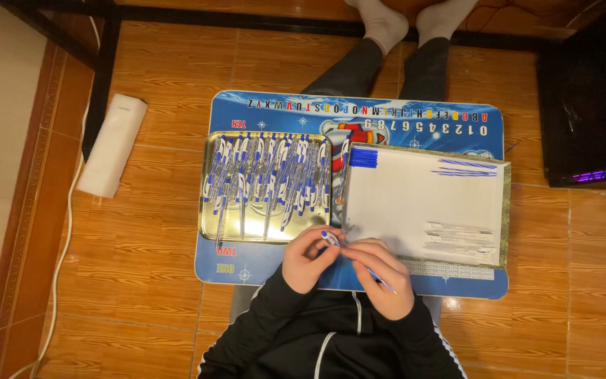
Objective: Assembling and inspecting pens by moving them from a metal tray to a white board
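Down on the floor, a white roll point(111, 146) lies left of the low blue surface point(415, 123). Next comes a gold tray point(210, 210) packed with blue-and-white pens, then scribbled white paper point(422, 203). The left hand point(308, 258) pinches a pen point(330, 238) near its blue tip; the right hand point(386, 276) curls around the barrel. It looks light, stiff and slick, best held mid-barrel.

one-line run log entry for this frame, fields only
left hand: holds blue-capped pen | right hand: on same pen | gold tray: pens | white sheet: blue scribbles
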